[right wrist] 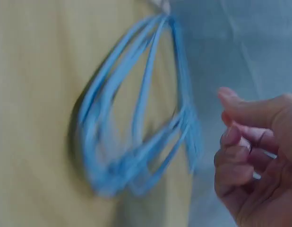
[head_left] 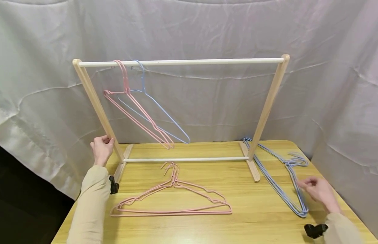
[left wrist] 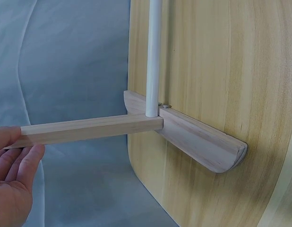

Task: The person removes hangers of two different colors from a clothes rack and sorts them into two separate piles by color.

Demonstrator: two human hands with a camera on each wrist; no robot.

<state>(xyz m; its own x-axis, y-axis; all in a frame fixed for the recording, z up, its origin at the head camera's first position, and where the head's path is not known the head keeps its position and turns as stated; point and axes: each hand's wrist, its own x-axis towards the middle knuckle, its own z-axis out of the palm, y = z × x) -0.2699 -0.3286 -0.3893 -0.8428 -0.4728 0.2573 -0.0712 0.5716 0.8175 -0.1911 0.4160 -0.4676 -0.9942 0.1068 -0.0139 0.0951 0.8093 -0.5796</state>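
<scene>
- Blue hangers (head_left: 288,163) lie in a flat pile at the right of the counter (head_left: 268,225), hooks toward the far right, with one end of the pile by the right post (head_left: 269,101).
- Pink hangers (head_left: 174,183) lie together in front of the rack, hooks pointing away from the person.
- On the bar (head_left: 207,62), near its left end, hang pink hangers and, just right of them, a blue one (head_left: 143,81).
- The left hand (head_left: 102,148) pinches the left post (head_left: 96,105) between thumb and fingers, low down and well above the foot.
- The right hand (head_left: 320,192) is partly open, fingers loosely curled and no hanger in them; it is just beside the blue pile, and the right wrist view, though blurred, shows a gap between.
- Step in hand, by the look of it: reaching for a blue hanger while the rack is steadied.
- Next, I judge, the right hand needs to close on a single wire and part it from the pile, since the hangers overlap and could come up together; the left would do well to keep its grip meanwhile.
</scene>
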